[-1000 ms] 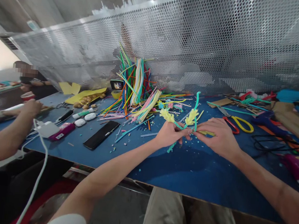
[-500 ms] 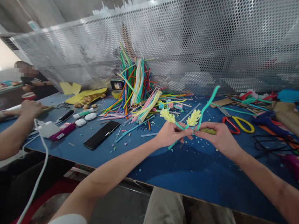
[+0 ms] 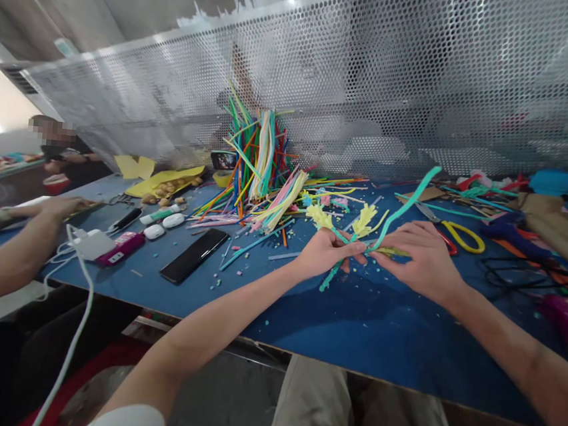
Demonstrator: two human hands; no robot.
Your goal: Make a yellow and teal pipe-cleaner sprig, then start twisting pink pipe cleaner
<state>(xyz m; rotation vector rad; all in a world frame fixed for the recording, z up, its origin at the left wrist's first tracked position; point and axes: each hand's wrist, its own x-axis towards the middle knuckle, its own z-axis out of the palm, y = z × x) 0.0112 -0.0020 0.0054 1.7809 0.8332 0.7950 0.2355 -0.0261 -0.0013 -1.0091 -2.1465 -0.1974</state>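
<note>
Above the bench [image 3: 353, 327], the left hand [image 3: 323, 253] pinched two yellow-tufted stems [image 3: 364, 219], the right hand [image 3: 423, 256] fingers clamped on a teal pipe cleaner [image 3: 405, 208] crossing them, seemingly mid-wrap; another turn would need that pinch firm.

The teal pipe cleaner [image 3: 405, 204] has swung further right.

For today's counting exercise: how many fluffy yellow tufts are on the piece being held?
2. One yellow tuft sits above the left hand; the other tuft is nearer the right hand. Hands may hide more.
</note>
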